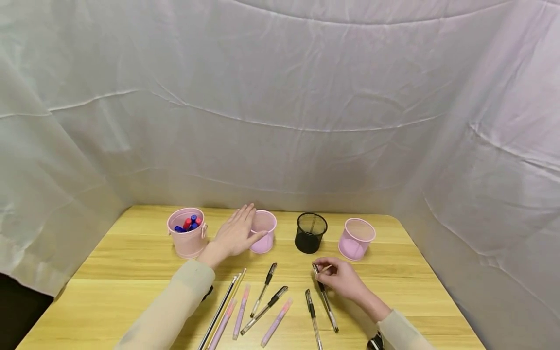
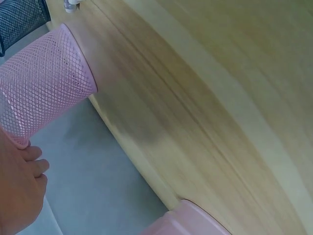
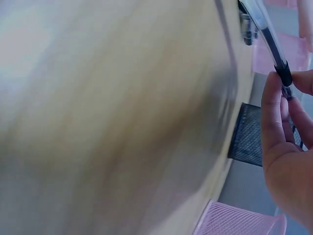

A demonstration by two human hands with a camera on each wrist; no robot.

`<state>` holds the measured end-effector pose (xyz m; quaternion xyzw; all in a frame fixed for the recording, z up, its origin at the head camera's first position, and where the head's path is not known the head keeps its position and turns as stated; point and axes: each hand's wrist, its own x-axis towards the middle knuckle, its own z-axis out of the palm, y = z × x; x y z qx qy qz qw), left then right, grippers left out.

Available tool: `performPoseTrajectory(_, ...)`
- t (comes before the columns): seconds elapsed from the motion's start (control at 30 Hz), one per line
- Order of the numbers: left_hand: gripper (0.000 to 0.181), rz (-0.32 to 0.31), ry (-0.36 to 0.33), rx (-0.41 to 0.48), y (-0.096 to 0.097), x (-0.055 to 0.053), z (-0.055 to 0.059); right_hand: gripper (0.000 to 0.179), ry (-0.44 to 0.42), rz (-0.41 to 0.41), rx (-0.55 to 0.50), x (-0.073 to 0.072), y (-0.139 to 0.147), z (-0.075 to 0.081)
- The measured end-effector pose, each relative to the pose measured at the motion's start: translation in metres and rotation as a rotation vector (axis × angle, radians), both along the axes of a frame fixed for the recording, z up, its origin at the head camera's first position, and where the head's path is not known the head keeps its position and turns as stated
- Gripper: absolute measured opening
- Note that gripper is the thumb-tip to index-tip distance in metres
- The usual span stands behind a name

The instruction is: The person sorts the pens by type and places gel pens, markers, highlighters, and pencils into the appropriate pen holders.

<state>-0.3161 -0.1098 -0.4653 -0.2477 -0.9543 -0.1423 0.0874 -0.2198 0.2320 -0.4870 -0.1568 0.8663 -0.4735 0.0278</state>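
Observation:
My left hand (image 1: 236, 232) lies at a pink mesh pen cup (image 1: 262, 245), fingers stretched past its left side and thumb across its front. In the left wrist view, the fingers (image 2: 35, 164) show just beyond the cup's rim. The right hand (image 1: 340, 278) pinches a clear-barrelled pen (image 1: 325, 304) with black ends near one end, between thumb and fingertips. In the right wrist view, the pen (image 3: 271, 41) slants up from the fingers. A black mesh cup (image 1: 308, 243) stands just beyond this hand, with another pink mesh cup (image 1: 354, 248) to its right.
A pink bucket (image 1: 189, 245) with several red and blue pens stands at the left. On the wooden table (image 1: 393, 287) lie black-and-clear pens (image 1: 313, 311), pink-tipped purple highlighters (image 1: 277, 322) and long slim sticks (image 1: 220, 308). Grey cloth (image 1: 280, 146) hangs behind and at both sides.

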Motion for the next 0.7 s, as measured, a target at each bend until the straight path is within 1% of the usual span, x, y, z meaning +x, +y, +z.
performPoseTrajectory(0.1,0.092,0.001,-0.002,-0.010,0.000,-0.001,0.001,0.034,0.014,-0.008,-0.062,-0.001,-0.004,0.006)
performPoseTrajectory(0.27,0.092,-0.003,0.006,-0.002,-0.001,-0.001,0.000,0.035,0.060,-0.025,-0.131,-0.004,-0.011,0.013)
performPoseTrajectory(0.4,0.092,0.002,0.006,-0.013,-0.001,-0.001,-0.001,0.034,0.137,-0.032,-0.207,-0.010,-0.018,0.018)
performPoseTrajectory(0.5,0.092,0.002,0.001,-0.017,-0.001,-0.001,0.000,0.034,0.192,-0.041,-0.258,-0.014,-0.024,0.024)
performPoseTrajectory(0.6,0.092,-0.001,-0.007,-0.017,0.000,0.001,0.003,0.035,0.209,-0.050,-0.302,-0.017,-0.030,0.030)
performPoseTrajectory(0.7,0.093,0.001,-0.006,-0.028,0.001,0.001,0.002,0.035,0.207,-0.057,-0.352,-0.021,-0.036,0.036)
